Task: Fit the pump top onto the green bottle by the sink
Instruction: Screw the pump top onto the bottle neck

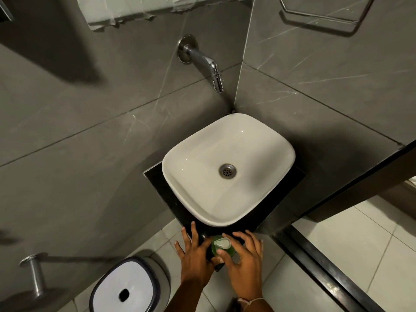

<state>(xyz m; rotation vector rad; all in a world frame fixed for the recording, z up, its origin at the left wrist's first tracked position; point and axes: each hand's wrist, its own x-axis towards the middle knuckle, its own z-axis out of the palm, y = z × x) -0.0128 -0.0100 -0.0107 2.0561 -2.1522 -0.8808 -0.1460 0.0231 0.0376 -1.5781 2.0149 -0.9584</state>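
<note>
The green bottle [221, 250] stands on the front corner of the black counter [157, 179], just in front of the white sink [227, 167]. A white pump top [222, 242] sits on the bottle's mouth, seen from above. My left hand [194, 255] lies to the bottle's left with fingers spread over the counter edge and its thumb against the bottle's side. My right hand [246, 264] is on the right, thumb on the near side of the bottle and forefinger curved around the far side, the other fingers spread.
A chrome tap [211, 68] juts from the grey tiled wall above the sink. A bin with a white lid [125, 287] stands on the floor at lower left, beside a metal roll holder [33, 273]. A dark door frame [326, 266] runs along the right.
</note>
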